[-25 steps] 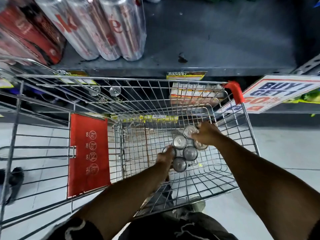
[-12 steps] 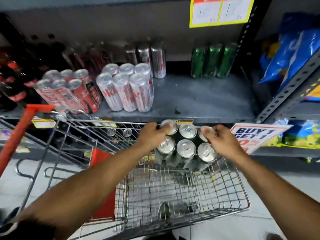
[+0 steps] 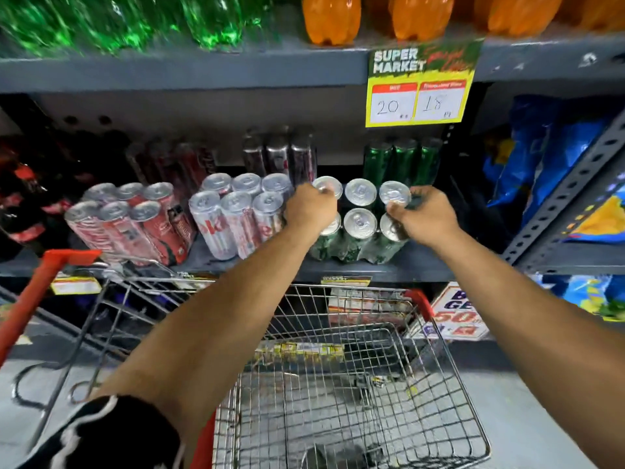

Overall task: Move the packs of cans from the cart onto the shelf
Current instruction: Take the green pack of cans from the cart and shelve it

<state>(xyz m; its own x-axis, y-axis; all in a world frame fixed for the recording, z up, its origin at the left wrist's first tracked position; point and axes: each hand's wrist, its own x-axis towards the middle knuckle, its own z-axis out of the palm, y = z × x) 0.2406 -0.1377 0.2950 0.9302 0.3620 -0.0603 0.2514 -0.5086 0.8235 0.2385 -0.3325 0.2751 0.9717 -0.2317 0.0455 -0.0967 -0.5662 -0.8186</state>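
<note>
A shrink-wrapped pack of green cans (image 3: 359, 231) rests on the grey shelf (image 3: 419, 262), just right of a silver can pack (image 3: 236, 216) and a red can pack (image 3: 132, 225). My left hand (image 3: 309, 208) grips the green pack's left side and my right hand (image 3: 421, 214) grips its right side. The wire cart (image 3: 341, 377) stands below the shelf with no packs visible in its basket.
Loose dark, silver and green cans stand at the back of the shelf. Green and orange bottles fill the shelf above. A yellow price sign (image 3: 419, 84) hangs from that upper shelf. Blue snack bags (image 3: 548, 157) sit on the rack to the right.
Both hands lifted the green can pack out of the cart basket, up and forward, and it now sits on the shelf beside the silver pack.
</note>
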